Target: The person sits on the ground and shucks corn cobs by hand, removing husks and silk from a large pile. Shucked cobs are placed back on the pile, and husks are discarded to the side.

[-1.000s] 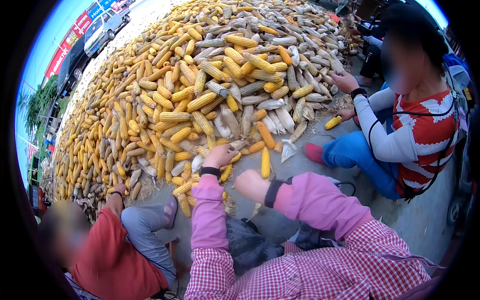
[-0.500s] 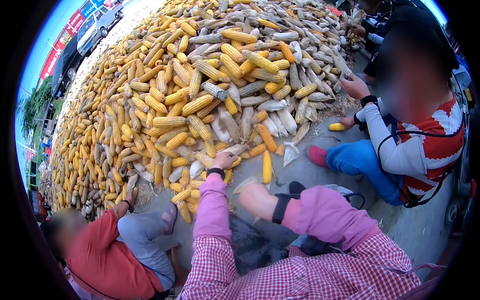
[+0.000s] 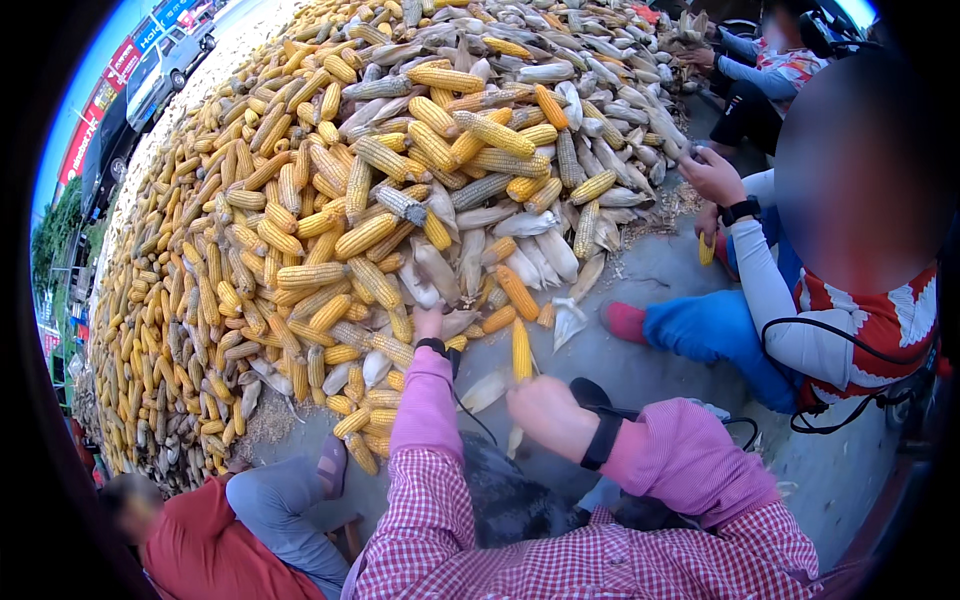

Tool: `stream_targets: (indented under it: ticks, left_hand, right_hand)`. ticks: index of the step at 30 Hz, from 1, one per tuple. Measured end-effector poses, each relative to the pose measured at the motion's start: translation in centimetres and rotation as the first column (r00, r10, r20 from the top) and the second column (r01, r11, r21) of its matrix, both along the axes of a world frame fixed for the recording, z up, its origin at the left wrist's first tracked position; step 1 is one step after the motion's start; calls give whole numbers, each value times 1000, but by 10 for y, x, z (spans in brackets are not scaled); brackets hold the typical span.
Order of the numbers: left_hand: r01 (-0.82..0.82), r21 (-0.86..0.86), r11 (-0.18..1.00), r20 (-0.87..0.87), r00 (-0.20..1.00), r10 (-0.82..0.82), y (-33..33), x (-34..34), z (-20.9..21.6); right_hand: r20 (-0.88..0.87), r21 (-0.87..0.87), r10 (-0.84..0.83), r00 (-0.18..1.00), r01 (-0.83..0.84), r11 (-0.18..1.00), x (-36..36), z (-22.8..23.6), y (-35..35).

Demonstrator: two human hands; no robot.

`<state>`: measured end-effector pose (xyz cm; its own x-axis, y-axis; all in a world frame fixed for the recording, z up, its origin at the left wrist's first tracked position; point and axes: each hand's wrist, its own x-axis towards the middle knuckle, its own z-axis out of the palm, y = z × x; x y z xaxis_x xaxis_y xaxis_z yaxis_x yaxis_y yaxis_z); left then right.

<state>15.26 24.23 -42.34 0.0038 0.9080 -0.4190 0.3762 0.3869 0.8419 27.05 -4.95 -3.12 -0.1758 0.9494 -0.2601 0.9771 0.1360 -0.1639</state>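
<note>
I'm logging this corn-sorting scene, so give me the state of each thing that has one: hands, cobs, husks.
Left hand: stretched out to the edge of the corn pile, on a pale husked cob.
Right hand: drawn back near the body, grip hidden.
Corn pile: heaped on the ground, mostly bare yellow cobs, some in husk.
Yellow cob: bare, lying apart on the concrete.
Loose husk: stripped off, on the concrete.

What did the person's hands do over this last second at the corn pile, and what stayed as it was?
The left hand has reached further forward, from the near edge into the corn pile, onto a husked ear; whether it grips it is unclear. The right hand has drawn back toward the body and hangs above the ground, holding nothing that shows. The yellow cob near it lies as before, and the seated person in blue trousers remains there.
</note>
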Motion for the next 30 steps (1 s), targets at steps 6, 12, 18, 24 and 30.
stream_targets:
  ticks: [6,12,18,24,30]
  left_hand:
    - [-213,191,958,139,972,189,38,14,-57]
    - [-263,-296,918,334,872,358,12,47,11]
    - [-223,-480,849,611,610,505,13,11,32]
    - [-130,-520,844,678,538,500,3,31,65]
    - [21,-551,834,734,488,473,-3,-1,113]
  right_hand:
    - [56,31,-26,998,24,999,25,5,-12]
    - [96,-1,-94,991,95,995,35,-7,-26]
    - [-13,52,11,1000,-10,999,24,8,-29]
    - [-50,69,19,999,-15,998,21,-11,-47]
    - [-46,151,51,998,-43,988,7,6,-43]
